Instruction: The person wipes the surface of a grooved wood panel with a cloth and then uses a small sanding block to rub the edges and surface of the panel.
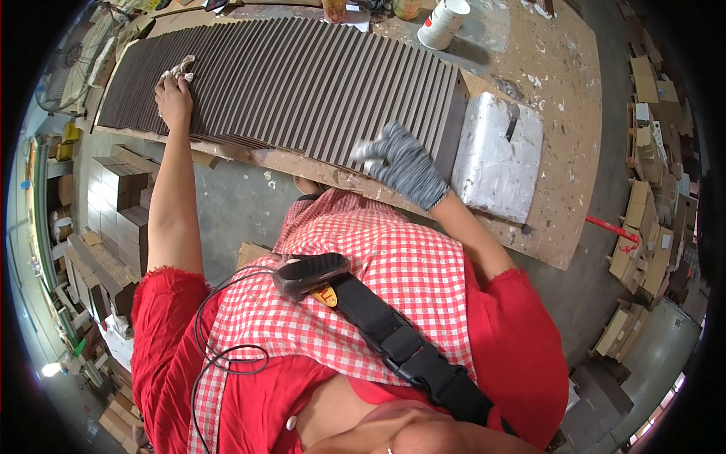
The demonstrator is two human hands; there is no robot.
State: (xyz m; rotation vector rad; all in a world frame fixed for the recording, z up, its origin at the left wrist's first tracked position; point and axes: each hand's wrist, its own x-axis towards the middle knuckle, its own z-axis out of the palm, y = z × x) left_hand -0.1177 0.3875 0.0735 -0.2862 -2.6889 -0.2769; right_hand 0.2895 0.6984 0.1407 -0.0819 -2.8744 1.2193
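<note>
A long row of thin brown boards, set on edge side by side, spans the bench. My bare left hand is over the row's left part, its fingers closed on a crumpled whitish rag that touches the board edges. My right hand, in a grey knitted glove, rests at the near side of the row, toward its right end. Its fingers are partly bent and apart, with pale tips against the boards; I see nothing held in them.
A white wrapped block stands against the row's right end on the stained workbench. Behind the row are a white cup and a jar. Stacked brown boards are on the left, cartons on the right.
</note>
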